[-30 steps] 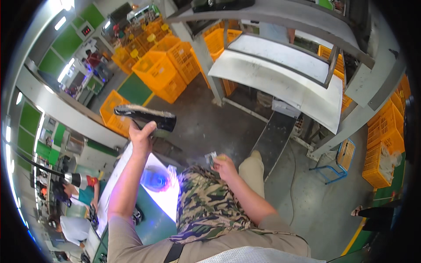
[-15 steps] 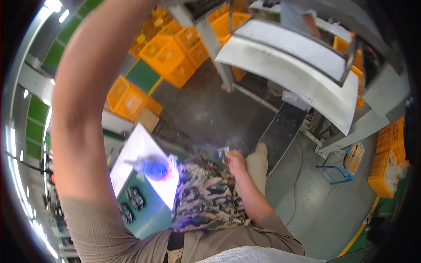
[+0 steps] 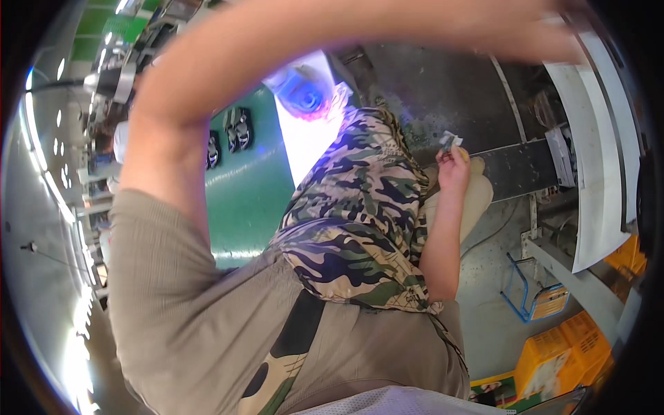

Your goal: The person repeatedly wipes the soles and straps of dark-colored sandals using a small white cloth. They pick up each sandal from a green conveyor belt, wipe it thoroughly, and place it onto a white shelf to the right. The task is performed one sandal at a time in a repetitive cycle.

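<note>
My right hand (image 3: 453,168) is closed in a pinch beside my knee. Its fingertips hold a small grey and whitish piece (image 3: 451,141), too small to name. My left arm reaches up and across the top of the view, bare below the short sleeve. At the upper right, my left hand (image 3: 536,33) is smeared by motion near the long white curved panel (image 3: 598,166), and its fingers cannot be made out. A camouflage apron (image 3: 353,187) covers my lap. To its left a blue, round, bottle-like thing (image 3: 304,95) stands on a brightly lit white surface (image 3: 304,145).
Dark molded parts (image 3: 238,130) lie on the green tabletop (image 3: 249,200) to my left. At the right are a stool with a blue frame (image 3: 536,290) and orange crates (image 3: 560,349). A dark board (image 3: 512,166) lies beyond my knee.
The view has swung toward the right. My left arm, upright before, now stretches rightward across the top with its hand showing. My right hand still holds the small piece.
</note>
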Demonstrator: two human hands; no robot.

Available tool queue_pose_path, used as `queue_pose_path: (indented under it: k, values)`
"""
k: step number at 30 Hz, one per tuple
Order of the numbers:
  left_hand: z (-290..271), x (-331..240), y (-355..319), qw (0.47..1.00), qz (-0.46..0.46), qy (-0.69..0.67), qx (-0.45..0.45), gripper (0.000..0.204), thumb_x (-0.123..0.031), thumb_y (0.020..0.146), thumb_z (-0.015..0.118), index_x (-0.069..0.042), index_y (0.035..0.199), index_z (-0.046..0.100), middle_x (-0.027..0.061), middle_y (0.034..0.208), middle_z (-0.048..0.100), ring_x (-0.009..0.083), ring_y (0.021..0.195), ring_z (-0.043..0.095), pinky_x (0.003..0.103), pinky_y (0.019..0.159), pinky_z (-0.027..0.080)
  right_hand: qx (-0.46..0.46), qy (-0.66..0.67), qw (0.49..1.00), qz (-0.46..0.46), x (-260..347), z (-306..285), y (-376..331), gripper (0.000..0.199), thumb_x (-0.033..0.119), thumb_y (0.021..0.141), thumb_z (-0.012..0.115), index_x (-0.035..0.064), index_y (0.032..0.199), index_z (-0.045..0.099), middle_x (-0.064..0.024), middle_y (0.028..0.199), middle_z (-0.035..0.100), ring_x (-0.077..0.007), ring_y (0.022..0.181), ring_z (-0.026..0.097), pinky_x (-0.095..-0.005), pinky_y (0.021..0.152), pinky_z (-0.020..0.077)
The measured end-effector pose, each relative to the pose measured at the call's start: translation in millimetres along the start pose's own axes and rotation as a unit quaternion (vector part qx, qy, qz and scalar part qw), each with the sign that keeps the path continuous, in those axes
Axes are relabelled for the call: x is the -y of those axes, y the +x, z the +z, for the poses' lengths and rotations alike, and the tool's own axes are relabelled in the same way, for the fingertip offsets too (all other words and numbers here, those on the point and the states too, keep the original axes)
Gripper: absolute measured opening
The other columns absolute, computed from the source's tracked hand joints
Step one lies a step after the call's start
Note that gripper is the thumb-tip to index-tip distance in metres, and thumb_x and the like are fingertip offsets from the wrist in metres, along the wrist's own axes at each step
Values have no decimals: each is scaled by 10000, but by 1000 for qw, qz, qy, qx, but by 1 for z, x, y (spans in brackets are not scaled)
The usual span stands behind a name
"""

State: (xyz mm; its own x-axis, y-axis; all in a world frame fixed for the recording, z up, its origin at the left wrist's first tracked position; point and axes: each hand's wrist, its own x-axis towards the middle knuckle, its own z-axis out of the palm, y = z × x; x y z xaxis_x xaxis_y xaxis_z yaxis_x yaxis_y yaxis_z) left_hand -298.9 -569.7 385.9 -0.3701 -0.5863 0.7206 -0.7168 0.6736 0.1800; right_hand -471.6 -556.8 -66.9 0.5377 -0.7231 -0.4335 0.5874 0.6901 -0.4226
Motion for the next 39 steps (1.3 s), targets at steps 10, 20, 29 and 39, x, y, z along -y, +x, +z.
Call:
queue_pose_path:
  k: [10,20,29,39]
  values:
    - [-165,-108,-600,571,-796,192,58,661,-263,742,812,9,1298,581,168,1189,680,269,1045,681,357,941,516,21,-96,992,80,4,-11,11,120,169,934,634,60,982,650,-81,874,674,-217,781,640,-385,709,503]
    - [-162,-106,-732,416,-865,251,-125,880,-383,609,873,5,1325,538,184,1241,643,310,1147,622,376,996,479,-4,-161,982,97,22,29,-7,177,186,937,631,59,1060,636,-73,919,659,-226,799,609,-399,737,483]
    - [-168,-31,-732,414,-864,244,-149,934,-365,659,864,-18,1396,408,206,1374,515,345,1281,506,405,1072,427,24,-234,970,66,55,71,-28,183,176,933,636,83,1090,648,-74,943,684,-240,855,638,-421,750,474]
    - [-165,-27,-759,401,-897,188,-2,600,-334,750,804,-73,1240,576,153,1253,587,332,1185,584,417,980,500,24,-259,962,81,49,121,-21,191,155,927,641,56,1090,635,-104,995,677,-266,878,626,-436,765,446]
